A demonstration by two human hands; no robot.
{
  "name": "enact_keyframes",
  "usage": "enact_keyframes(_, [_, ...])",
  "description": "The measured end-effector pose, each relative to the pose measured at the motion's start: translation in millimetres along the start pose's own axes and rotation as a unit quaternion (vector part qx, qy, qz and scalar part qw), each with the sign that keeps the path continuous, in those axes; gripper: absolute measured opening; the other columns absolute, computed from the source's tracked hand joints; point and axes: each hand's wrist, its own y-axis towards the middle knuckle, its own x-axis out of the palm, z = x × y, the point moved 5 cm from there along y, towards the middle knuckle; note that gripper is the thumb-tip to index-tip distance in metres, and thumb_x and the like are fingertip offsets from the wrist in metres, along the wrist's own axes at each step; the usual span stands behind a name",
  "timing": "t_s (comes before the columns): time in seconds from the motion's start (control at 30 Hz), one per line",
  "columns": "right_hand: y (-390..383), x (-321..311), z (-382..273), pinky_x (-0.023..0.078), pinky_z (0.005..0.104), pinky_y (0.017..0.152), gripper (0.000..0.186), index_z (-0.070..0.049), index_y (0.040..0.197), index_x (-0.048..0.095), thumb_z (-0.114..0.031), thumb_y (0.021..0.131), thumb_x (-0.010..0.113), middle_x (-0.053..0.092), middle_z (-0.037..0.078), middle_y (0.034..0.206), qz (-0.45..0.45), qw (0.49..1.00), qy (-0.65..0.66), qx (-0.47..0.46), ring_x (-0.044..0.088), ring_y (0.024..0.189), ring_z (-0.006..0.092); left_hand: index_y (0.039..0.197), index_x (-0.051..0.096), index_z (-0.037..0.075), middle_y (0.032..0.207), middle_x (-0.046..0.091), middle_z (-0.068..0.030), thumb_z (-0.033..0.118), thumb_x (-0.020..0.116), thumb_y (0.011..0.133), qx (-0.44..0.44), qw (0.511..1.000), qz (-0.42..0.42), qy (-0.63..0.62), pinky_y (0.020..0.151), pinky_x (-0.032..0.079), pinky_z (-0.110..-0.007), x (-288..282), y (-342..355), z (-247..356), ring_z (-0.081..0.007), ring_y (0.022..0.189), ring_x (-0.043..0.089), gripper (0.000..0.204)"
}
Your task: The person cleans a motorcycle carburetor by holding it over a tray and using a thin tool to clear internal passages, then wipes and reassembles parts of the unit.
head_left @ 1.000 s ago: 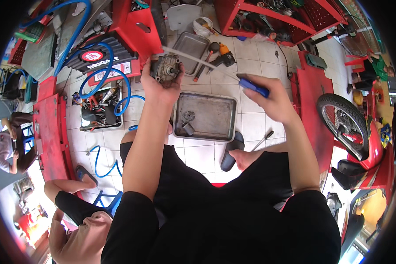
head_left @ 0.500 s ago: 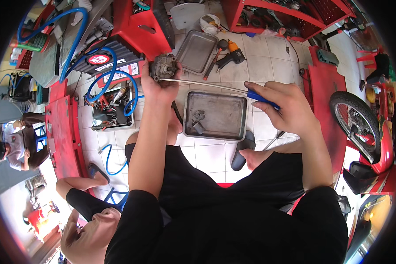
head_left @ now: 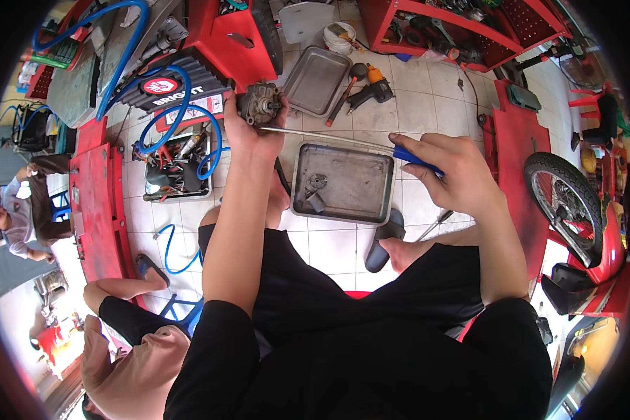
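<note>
With small parts loose in the tray between the 2 hands, work on the casing seems unfinished: the left hand cups it, the right hand grips the driver, its tip at the casing's lower edge, contact unclear.

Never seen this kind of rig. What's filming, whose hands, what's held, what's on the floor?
No machine here: a person's bare hands, seen from a fisheye camera worn on the head, looking down; straight edges bend near the rim. The left hand holds a bulky metal part. The right hand holds a blue-handled screwdriver, its shaft pointing at that part. On the tiled floor sits a shallow tray containing small metal pieces; beyond it, a second tray.
</note>
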Motion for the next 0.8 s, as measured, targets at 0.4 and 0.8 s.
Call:
enact_keyframes(0.4, [3,1,-5,0.045,0.0401,0.052,0.044,-0.008,0.118,0.066,-0.011,0.075,0.073,0.058,0.009,0.071,0.024,1.0,-0.001,-0.003,0.057,0.059,0.0302,0.112,0.058,0.007,0.104,0.064,-0.0127,0.044,0.039,0.101,0.008,0.999,0.006,0.031,0.081,0.055,-0.045,1,2,4,-0.0308,0.094,0.062,0.042])
enact_keyframes(0.8, [-6,19,-11,0.049,0.0448,0.067,0.044,-0.006,0.121,0.064,-0.019,0.079,0.069,0.064,0.015,0.081,0.016,0.998,0.056,-0.027,0.063,0.077,0.0352,0.117,0.063,0.007,0.115,0.068,-0.011,0.037,0.055,0.096,0.029,0.996,-0.029,0.083,0.09,0.055,-0.042,-49,18,59,-0.0269,0.101,0.067,0.038])
